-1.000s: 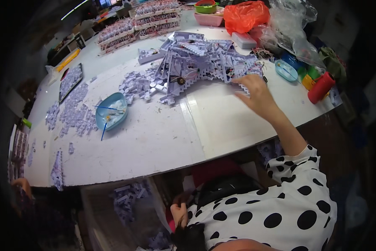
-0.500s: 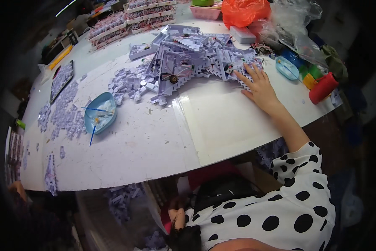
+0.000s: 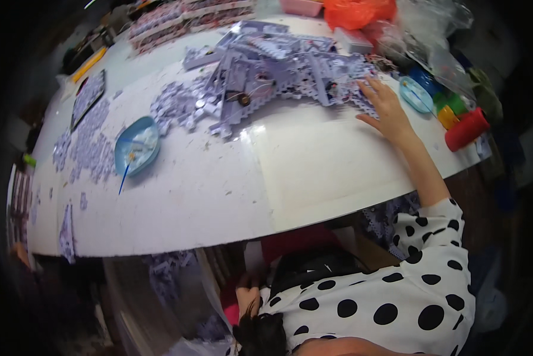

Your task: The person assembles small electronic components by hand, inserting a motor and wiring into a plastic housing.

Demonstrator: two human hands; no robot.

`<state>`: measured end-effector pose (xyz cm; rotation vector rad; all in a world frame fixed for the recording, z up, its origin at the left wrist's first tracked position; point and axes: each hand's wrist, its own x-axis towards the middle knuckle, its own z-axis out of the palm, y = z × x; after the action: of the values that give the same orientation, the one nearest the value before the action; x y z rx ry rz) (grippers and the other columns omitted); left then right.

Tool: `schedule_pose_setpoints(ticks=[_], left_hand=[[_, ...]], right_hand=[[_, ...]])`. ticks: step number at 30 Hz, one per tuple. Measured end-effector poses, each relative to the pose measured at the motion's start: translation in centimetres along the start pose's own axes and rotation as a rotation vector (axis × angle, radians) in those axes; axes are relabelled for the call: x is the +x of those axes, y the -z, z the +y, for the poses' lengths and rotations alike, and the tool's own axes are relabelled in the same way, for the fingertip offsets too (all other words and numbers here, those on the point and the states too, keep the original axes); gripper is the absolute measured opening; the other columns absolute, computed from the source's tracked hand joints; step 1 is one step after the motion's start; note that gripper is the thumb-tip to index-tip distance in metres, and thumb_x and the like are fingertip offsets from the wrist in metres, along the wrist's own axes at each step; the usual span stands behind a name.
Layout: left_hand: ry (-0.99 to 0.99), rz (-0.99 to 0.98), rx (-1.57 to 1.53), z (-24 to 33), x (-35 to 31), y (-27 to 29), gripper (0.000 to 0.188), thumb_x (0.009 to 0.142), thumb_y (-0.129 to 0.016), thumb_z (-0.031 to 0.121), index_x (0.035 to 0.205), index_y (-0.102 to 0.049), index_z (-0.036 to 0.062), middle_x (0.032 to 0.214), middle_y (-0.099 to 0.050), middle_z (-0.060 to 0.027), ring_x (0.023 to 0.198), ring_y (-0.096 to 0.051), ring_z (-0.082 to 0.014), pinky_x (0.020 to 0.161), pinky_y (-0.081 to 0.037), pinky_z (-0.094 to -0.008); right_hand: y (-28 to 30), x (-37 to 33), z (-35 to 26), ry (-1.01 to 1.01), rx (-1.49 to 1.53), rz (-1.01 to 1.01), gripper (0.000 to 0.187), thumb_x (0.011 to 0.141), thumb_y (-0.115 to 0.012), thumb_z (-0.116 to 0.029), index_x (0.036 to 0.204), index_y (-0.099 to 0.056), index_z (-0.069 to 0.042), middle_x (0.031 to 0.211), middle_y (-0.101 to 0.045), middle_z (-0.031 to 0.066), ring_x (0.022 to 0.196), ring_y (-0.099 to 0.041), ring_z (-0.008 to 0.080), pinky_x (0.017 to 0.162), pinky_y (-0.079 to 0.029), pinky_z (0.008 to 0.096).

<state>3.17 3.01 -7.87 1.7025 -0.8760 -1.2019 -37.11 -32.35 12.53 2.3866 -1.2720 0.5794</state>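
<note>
My right hand (image 3: 390,113) rests at the right end of a heap of pale lilac plastic parts (image 3: 290,71), fingers spread, fingertips at its edge. Toothed strips, panels with wires and a round dark, brass-coloured piece (image 3: 243,99) show in the heap. My left hand (image 3: 248,295) hangs below the table edge by my lap; its fingers are hidden in shadow, so its grip cannot be told. A light-blue dish (image 3: 117,155) on the left holds white material and thin blue sticks. Another small blue dish (image 3: 416,95) sits right of my right hand.
A red spool (image 3: 467,129) lies near the table's right edge, beside plastic bags (image 3: 361,13). Stacked trays of wired parts (image 3: 219,15) stand at the back. Small lilac pieces (image 3: 91,148) and a dark-edged tray (image 3: 88,99) lie on the left. Bagged parts (image 3: 165,276) are under the table.
The view has shifted slightly. My right hand has slid a little to the right along the heap's edge, fingers still spread. My left hand stays low by my lap.
</note>
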Motion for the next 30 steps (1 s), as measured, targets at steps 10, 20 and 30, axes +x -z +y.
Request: schedule_pose_setpoints(ticks=[10, 20, 30], left_hand=[[-0.085, 0.065, 0.014, -1.0, -0.1, -0.1, 0.025, 0.095, -0.062, 0.011, 0.117, -0.069, 0.0020, 0.103, -0.074, -0.0174, 0.096, -0.072, -0.0255, 0.083, -0.054, -0.0349], [-0.146, 0.127, 0.048, 0.2, -1.0, 1.1, 0.027, 0.093, -0.062, 0.011, 0.118, -0.068, 0.0024, 0.105, -0.073, -0.0208, 0.098, -0.072, -0.0315, 0.083, -0.055, -0.0371], [-1.152, 0.158, 0.230, 21.8, 3.9, 3.6, 0.025, 0.091, -0.061, -0.006, 0.114, -0.068, 0.0012, 0.087, -0.072, -0.0131, 0.076, -0.072, -0.0230, 0.071, -0.055, -0.0300]], right_hand=[[6.1, 2.3, -19.1, 0.443, 0.526, -0.220, 0.073, 0.080, -0.081, -0.017, 0.147, -0.051, -0.018, 0.149, -0.047, 0.0164, 0.131, -0.051, 0.0346, 0.109, -0.044, 0.0449], [1.5, 5.5, -25.0, 0.685, 0.421, -0.273, 0.071, 0.090, -0.070, -0.035, 0.153, -0.041, -0.024, 0.155, -0.041, 0.0142, 0.144, -0.037, 0.0333, 0.121, -0.025, 0.0535], [-0.5, 4.3, -16.2, 0.257, 0.463, 0.075, 0.065, 0.083, -0.077, -0.010, 0.143, -0.053, -0.015, 0.136, -0.055, 0.0125, 0.126, -0.051, 0.0339, 0.108, -0.041, 0.0467]])
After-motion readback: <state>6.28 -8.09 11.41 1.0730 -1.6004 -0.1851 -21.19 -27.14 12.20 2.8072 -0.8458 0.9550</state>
